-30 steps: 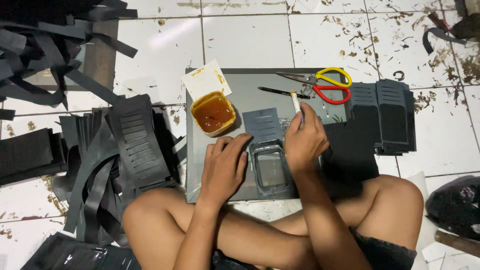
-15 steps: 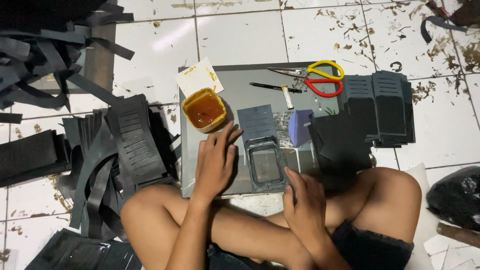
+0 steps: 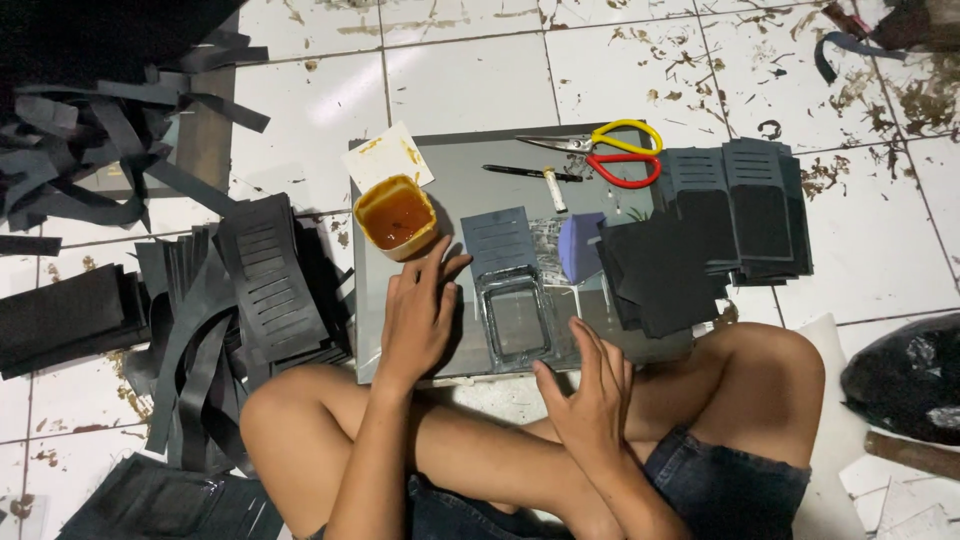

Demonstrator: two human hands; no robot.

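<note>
Left hand (image 3: pixel 418 318) flat, released, on grey board (image 3: pixel 470 180); right hand (image 3: pixel 590 395) open, perhaps empty.

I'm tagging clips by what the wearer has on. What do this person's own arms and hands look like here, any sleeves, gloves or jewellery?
Both arms are bare up to the frame edge, with no sleeves in view. The left hand and right hand wear no gloves, and no ring, watch or bracelet shows on either. The only clothing visible is dark blue denim shorts with a frayed hem; the legs are bare too.
</note>
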